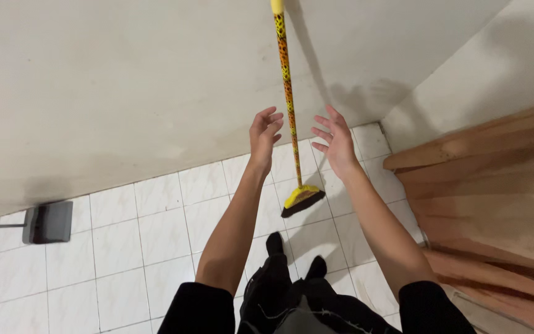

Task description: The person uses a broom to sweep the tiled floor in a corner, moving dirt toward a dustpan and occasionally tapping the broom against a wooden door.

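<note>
Leaning yellow spotted broom (289, 105), dark bristles

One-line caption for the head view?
Both open hands, left hand and right hand, flank a yellow patterned broom leaning against the wall.

Glossy patterned broom (288, 105) handle (plastic-wrapped, perhaps), glazed white floor tiles (125, 247), matt wall (125, 80), wooden door (495, 185).

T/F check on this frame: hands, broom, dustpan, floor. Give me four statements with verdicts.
1. Both hands grip the broom handle. False: the left hand and right hand are open either side of it, not touching.
2. The broom leans against the wall. True.
3. The dustpan lies to the right, by the wooden door. False: it lies far left, at the wall.
4. The floor is white tile. True.
</note>
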